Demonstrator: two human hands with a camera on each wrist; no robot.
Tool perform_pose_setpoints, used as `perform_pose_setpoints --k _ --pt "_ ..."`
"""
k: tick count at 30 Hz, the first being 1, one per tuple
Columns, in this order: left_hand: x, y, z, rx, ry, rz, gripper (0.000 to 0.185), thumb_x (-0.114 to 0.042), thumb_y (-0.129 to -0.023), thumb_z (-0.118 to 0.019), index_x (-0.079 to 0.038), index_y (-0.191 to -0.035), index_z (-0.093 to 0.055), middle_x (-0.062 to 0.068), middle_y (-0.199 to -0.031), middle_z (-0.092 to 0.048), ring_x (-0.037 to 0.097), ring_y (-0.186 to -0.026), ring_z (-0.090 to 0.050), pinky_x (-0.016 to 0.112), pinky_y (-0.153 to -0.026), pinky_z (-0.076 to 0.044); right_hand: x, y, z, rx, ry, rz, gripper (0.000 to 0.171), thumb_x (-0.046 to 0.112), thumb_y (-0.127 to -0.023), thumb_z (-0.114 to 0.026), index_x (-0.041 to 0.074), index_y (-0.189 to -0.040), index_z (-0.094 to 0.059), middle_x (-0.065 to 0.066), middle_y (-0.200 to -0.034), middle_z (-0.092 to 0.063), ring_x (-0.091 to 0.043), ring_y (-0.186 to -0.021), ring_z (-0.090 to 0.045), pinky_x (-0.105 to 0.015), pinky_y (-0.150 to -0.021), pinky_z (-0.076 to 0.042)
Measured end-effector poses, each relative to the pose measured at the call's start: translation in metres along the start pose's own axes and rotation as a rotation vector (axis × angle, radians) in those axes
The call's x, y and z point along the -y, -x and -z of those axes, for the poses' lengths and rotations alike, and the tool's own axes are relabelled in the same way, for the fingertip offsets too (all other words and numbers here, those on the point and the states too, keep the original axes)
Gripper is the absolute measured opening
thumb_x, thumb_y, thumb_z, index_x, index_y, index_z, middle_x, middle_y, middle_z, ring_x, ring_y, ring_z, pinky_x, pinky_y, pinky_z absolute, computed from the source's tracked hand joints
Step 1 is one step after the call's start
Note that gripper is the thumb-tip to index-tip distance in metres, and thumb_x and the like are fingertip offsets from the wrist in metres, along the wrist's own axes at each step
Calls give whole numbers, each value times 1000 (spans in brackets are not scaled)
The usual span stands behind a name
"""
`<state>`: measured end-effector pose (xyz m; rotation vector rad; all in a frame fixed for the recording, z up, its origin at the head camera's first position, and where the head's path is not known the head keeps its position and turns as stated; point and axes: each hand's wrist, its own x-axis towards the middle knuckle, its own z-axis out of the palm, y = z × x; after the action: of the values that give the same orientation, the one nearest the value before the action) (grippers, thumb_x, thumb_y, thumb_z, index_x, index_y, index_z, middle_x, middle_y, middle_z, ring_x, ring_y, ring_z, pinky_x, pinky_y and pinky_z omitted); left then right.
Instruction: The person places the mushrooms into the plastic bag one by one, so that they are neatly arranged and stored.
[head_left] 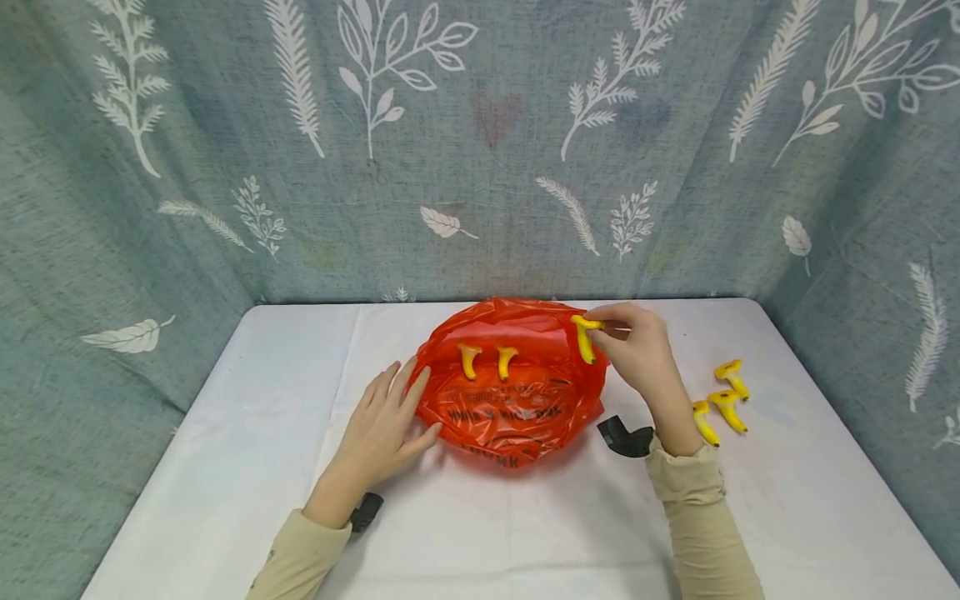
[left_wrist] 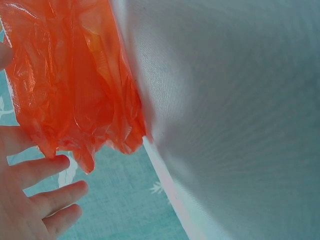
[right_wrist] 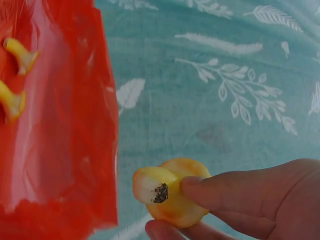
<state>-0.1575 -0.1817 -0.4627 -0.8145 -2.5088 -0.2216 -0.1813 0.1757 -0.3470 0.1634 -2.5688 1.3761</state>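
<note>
A crumpled red plastic bag (head_left: 517, 433) with dark print lies on the white table. Two small yellow mushrooms, one on the left (head_left: 469, 362) and one on the right (head_left: 506, 362), sit on its upper part. Between thumb and fingers my right hand (head_left: 643, 358) pinches another yellow mushroom (head_left: 586, 342) over the bag's right edge. In the right wrist view this mushroom (right_wrist: 172, 192) shows its dark stem end. My left hand (head_left: 378, 429), fingers spread and fairly straight, lies along the bag's left edge; in the left wrist view its fingertips (left_wrist: 60, 162) are right at the red plastic.
Three more yellow mushrooms (head_left: 726, 398) lie on the table (head_left: 802, 500) to the right, beside my right wrist. Black straps (head_left: 626, 437) show at both wrists. A blue-green curtain (head_left: 480, 150) with white leaf patterns hangs behind the table and at both sides.
</note>
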Motion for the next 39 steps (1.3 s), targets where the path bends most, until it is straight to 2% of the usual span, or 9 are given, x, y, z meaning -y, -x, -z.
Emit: perform_pose_setpoints --k 5,9,16,22,29,39 --pt "0 -1 0 -4 -1 -4 76 -55 -94 -40 2 -143 -48 25 -146 -45 50 -130 -43 59 -106 -36 4 -2 -11 55 -65 5 21 0 -89 -69 0 -109 -73 -16 -112 -68 -31 -103 -67 -43 -89 -55" --pt "0 -1 0 1 -2 -4 75 -52 -92 -44 3 -143 -48 25 -145 -45 50 -130 -43 59 -106 -36 7 -5 -23 98 -77 -10 23 1 -89 -69 3 -111 -74 -15 -115 -68 -31 -104 -66 -43 -88 -56" --pt "-1 -1 2 11 0 -1 76 -50 -89 -50 2 -143 -48 25 -146 -44 50 -130 -43 59 -107 -35 5 -13 -47 140 -72 -40 22 1 -90 -68 3 -111 -74 -15 -116 -68 -30 -102 -68 -40 -78 -57" --pt "0 -1 1 4 -8 -5 76 -52 -90 -46 2 -143 -48 25 -145 -45 50 -129 -43 59 -106 -36 -5 -21 -65 117 -59 -69 20 1 -89 -69 2 -108 -75 -16 -109 -70 -31 -97 -66 -39 -75 -56" --pt "-1 -1 1 -4 -4 -10 77 -56 -95 -36 3 -143 -48 25 -146 -45 50 -130 -42 59 -106 -36 -20 -28 -80 106 -9 -148 20 4 -88 -69 4 -108 -75 -15 -109 -71 -30 -93 -66 -37 -72 -54" --pt "-2 -1 1 0 1 -8 75 -53 -93 -41 3 -143 -48 25 -146 -45 50 -130 -42 59 -106 -36 -34 -35 -94 67 64 -211 16 4 -86 -71 0 -101 -76 -17 -106 -71 -31 -90 -63 -39 -72 -53"
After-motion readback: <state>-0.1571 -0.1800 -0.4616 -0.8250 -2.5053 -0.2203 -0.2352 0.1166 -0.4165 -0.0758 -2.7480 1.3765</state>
